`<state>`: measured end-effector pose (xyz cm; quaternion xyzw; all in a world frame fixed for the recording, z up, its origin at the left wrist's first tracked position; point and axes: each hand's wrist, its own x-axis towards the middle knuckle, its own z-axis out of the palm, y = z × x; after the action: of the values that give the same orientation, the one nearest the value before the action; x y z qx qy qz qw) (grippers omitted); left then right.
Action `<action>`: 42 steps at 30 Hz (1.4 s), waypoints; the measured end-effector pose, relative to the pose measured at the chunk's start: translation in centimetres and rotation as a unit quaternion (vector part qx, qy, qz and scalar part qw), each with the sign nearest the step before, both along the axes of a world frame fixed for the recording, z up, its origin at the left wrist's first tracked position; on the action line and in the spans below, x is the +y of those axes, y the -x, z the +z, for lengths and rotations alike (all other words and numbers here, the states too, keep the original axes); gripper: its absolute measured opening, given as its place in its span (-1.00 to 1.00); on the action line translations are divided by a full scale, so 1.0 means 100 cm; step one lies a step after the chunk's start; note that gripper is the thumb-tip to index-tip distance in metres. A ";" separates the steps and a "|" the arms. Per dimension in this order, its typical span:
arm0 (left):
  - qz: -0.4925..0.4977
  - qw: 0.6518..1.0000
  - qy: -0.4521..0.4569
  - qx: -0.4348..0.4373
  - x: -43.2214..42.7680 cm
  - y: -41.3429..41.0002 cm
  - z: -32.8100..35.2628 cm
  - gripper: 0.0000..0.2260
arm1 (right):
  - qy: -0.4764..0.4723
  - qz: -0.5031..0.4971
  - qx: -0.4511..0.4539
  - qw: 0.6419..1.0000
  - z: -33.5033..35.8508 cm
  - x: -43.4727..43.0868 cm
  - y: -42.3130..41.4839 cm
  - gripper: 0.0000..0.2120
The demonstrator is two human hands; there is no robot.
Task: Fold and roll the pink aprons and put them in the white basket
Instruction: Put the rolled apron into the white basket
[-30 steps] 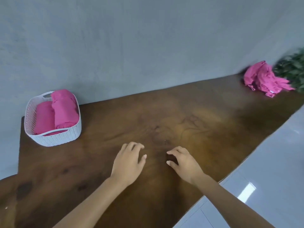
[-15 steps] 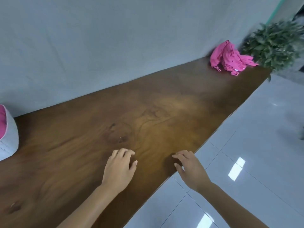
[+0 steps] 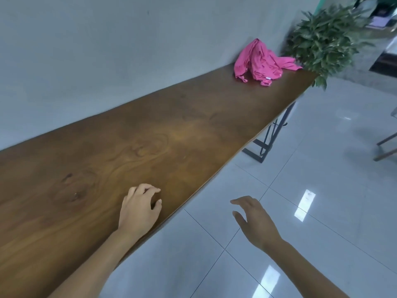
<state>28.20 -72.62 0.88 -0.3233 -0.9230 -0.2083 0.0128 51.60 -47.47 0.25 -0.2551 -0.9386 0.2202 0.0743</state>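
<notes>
Brown wood, with dark swirling grain, makes up the long narrow tabletop (image 3: pixel 193 130), which runs from the near left to the far right with its far long edge against a plain grey wall (image 3: pixel 107 50). Its near long edge runs diagonally beside a glossy pale grey tiled floor (image 3: pixel 322 190), which lies open to the right. The left hand (image 3: pixel 139 208) is over the wood just inside that near edge, palm down, fingers loosely curled and holding nothing; whether its fingertips touch the surface cannot be told. The right hand (image 3: pixel 255 220) hangs beyond the edge, above the tiles, palm down with fingers relaxed and slightly apart, also holding nothing. The crumpled heap of pink aprons (image 3: pixel 261 61) lies at the far right end of the tabletop, close to the wall and well apart from both hands, with a long bare stretch of wood between. Just beside the heap, past the table's far end, stands a bushy green leafy plant (image 3: pixel 328 39), some leaves hanging over the corner. A black metal leg frame (image 3: pixel 270 134) shows under the far end, and thin brown furniture legs (image 3: pixel 384 147) stand on the floor at the right border.
</notes>
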 end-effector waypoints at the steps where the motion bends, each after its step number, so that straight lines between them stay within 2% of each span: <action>1: -0.004 1.000 0.003 0.000 0.010 -0.001 0.000 -0.76 | 0.005 -0.008 0.003 1.000 0.000 0.009 -0.006 -0.69; 14: -0.091 0.996 0.009 0.013 0.143 0.019 -0.004 -0.74 | 0.057 -0.114 0.039 0.991 -0.004 0.104 -0.024 -0.74; 32: -0.151 0.988 -0.042 0.005 0.373 0.129 -0.015 -0.75 | 0.091 -0.209 0.046 0.973 0.019 0.302 0.076 -0.78; 42: -0.105 0.994 -0.012 -0.009 0.485 0.201 -0.016 -0.64 | 0.086 -0.196 0.032 0.976 0.033 0.388 0.122 -0.77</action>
<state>8.14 -24.14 -0.74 -0.4161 -0.8816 -0.2224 -0.0139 39.44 -8.68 3.53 -0.4326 -0.8450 0.2890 0.1236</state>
